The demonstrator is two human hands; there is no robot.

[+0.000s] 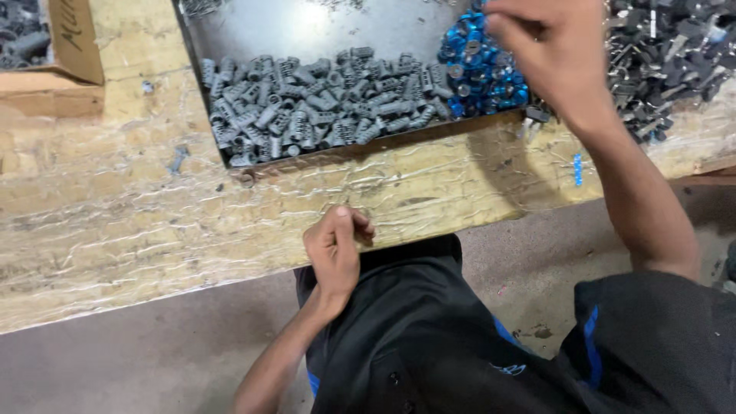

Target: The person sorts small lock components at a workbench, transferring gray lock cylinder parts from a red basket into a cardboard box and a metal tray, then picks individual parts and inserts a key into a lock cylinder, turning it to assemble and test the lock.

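Right hand [546, 47]: fingers bunched over heap of shiny blue metal caps [483, 77] | Left hand [335, 249]: fingers curled closed at plastic-wrapped wooden bench edge [230, 222], contents indiscernible

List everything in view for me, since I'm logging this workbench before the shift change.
Metal tray: one, grey, on the bench top.
Grey cylinders: a heap, too many to count, along the tray's near edge.
Blue round parts: a heap, shiny blue, tray's right corner.
Dark small parts: a pile, black and silver, right of the tray.
Cardboard box: one, brown, top left.
Wooden bench: one, pale, worn.
Left hand: closed, at the bench's near edge.
Right hand: over the blue parts.
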